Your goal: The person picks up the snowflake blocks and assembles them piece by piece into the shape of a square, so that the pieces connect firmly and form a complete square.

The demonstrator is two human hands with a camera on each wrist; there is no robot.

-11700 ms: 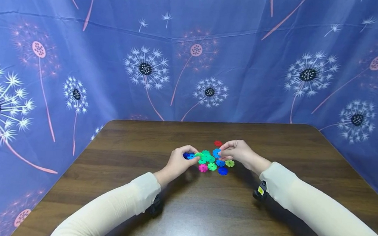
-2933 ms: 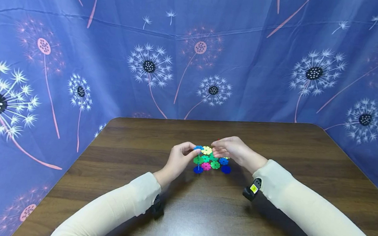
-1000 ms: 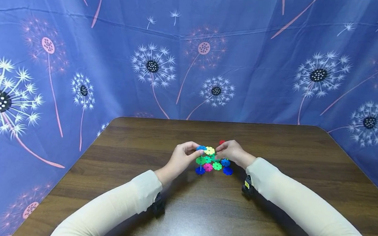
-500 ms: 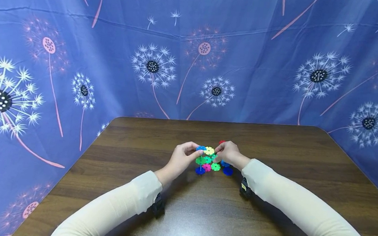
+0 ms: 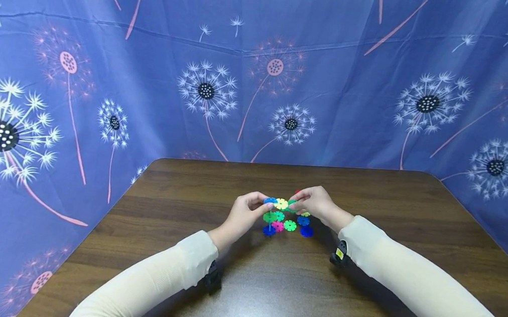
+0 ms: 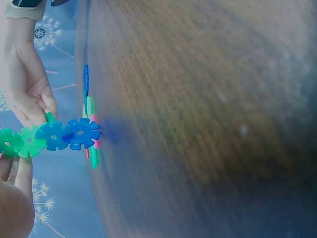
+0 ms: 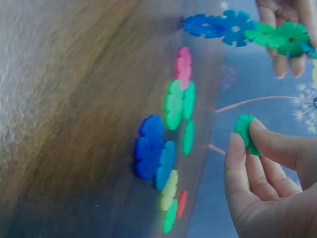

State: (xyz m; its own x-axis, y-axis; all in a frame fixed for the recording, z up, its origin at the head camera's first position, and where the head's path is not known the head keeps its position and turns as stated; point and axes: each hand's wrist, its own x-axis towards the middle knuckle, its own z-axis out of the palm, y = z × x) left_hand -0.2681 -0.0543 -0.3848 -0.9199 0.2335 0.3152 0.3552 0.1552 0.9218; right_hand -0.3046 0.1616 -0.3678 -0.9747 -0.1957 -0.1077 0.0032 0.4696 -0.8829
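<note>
My left hand (image 5: 244,212) grips the upper part of an upright chain of linked snowflake discs. The chain's dark blue disc (image 6: 81,133) is lowest, with a lighter blue disc (image 6: 53,136) and green discs (image 7: 291,38) above it. At the top, a blue disc (image 5: 270,200) and a yellow disc (image 5: 281,204) extend rightward. Between thumb and fingers, my right hand (image 5: 318,204) pinches a single green disc (image 7: 245,130), close to the yellow one. In the right wrist view that green disc is apart from the chain.
Loose discs lie on the brown wooden table (image 5: 270,281) beneath and between the hands: pink (image 5: 277,226), light green (image 5: 290,225), blue (image 5: 303,220), dark blue (image 5: 306,231) and red (image 7: 182,204) among them. A blue dandelion-print cloth (image 5: 250,103) hangs behind the table.
Earlier the chain lay lower, near the table; it now stands upright, topped by blue and yellow discs. My right hand has reached down among the loose discs and come up with a green one.
</note>
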